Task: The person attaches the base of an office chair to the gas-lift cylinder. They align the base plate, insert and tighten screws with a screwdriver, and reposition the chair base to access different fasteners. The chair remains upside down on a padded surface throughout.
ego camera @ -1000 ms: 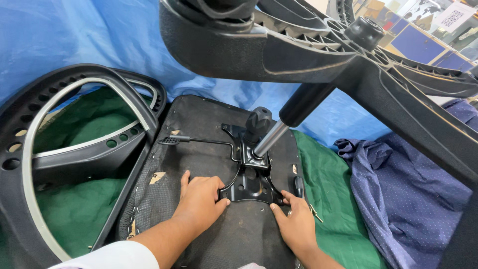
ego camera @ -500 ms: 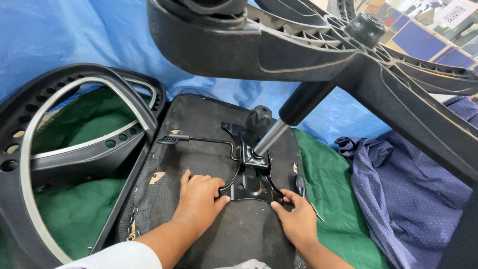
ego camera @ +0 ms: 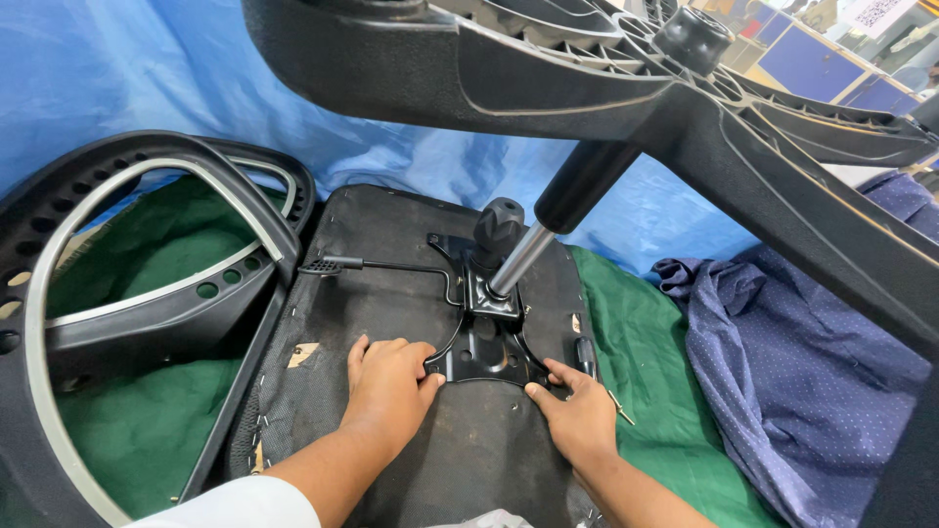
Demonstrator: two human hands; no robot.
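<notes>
Nothing much has shifted since half a second ago: both my hands stay planted on the upturned chair seat (ego camera: 391,293), only the view has tipped slightly. My left hand (ego camera: 386,386) lies flat, fingers together and curled a little, thumb touching the left edge of the black metal mounting plate (ego camera: 486,354). My right hand (ego camera: 579,416) presses flat, thumb and forefinger at the plate's lower right corner. From the plate the gas lift cylinder (ego camera: 523,256) rises to the star base (ego camera: 587,88). A backrest frame (ego camera: 147,244) lies left.
</notes>
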